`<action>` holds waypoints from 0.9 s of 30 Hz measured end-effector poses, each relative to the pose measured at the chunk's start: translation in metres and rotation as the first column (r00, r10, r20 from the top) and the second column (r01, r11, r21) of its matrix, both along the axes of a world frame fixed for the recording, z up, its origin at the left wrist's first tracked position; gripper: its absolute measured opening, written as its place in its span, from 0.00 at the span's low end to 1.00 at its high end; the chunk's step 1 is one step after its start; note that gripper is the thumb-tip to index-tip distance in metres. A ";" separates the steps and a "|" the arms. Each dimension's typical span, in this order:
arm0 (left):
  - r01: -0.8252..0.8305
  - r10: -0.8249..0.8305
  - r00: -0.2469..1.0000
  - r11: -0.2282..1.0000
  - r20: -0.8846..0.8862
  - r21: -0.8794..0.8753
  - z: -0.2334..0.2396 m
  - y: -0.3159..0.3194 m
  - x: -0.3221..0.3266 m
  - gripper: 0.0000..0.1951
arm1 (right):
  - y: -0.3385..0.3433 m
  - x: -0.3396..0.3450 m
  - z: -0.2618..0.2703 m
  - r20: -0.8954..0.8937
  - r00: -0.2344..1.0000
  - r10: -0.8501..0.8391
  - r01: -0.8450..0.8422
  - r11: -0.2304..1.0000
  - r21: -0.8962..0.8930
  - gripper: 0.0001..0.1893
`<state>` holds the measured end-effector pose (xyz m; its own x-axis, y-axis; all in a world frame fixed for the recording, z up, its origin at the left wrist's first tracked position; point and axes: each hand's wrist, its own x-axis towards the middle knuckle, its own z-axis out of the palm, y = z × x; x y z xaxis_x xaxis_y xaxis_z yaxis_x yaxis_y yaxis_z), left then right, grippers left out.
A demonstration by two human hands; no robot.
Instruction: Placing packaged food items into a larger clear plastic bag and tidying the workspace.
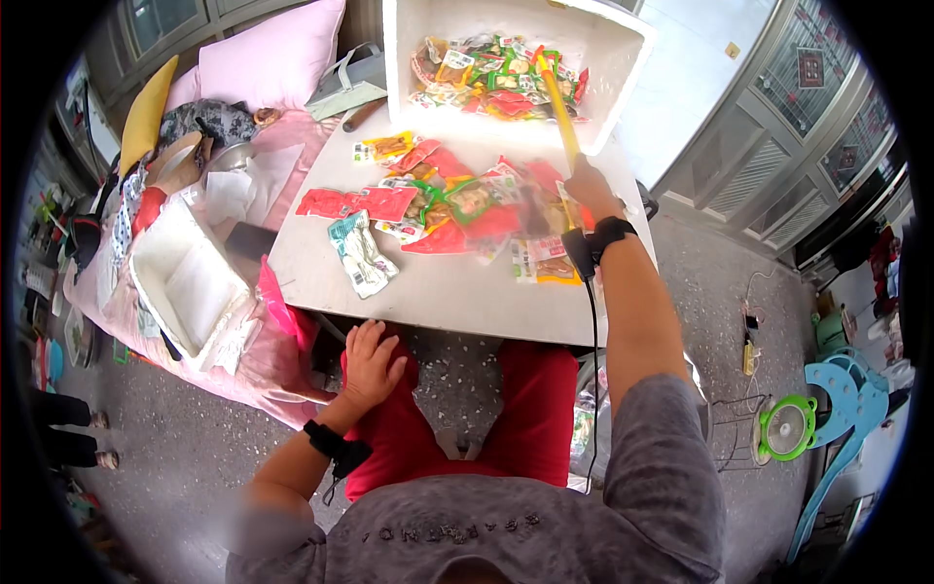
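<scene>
My right hand (592, 191) grips a yellow stick (560, 109) with an orange tip. The stick reaches into a white foam box (620, 80) whose open side faces me. Inside it lie several sealed food packets (503, 77), red, green and yellow. Below my right arm and to its left, more packets (467, 201) spread over the table, some blurred. A teal-and-white packet (363, 254) lies apart, nearer me. My left hand (372, 365) rests over my thigh by the table's front edge, fingers spread, holding nothing. Each wrist wears a black strap.
The pale table (438, 299) stands before my knees. To the left, a pink-covered bed (255, 372) bears a second foam box (193, 285), a pink pillow (270, 51) and a bag. A green fan (788, 427) stands right. A person's legs (69, 431) show far left.
</scene>
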<state>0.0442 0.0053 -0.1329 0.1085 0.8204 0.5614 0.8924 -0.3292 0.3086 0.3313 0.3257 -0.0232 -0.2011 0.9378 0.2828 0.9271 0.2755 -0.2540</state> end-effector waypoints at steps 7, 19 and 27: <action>0.008 -0.008 1.000 1.000 0.022 0.004 -0.008 0.007 0.004 0.14 | 0.001 -0.003 -0.013 -0.096 0.991 0.093 -0.102 0.990 -0.096 0.16; -0.036 0.036 0.999 0.999 -0.002 0.012 -0.014 0.012 0.005 0.12 | -0.100 0.032 -0.013 0.032 0.993 0.117 -0.108 0.973 -0.203 0.24; -0.047 0.047 0.999 0.999 0.002 0.017 -0.018 0.013 0.002 0.12 | -0.173 0.052 0.004 -0.010 0.999 0.036 -0.037 0.900 -0.434 0.29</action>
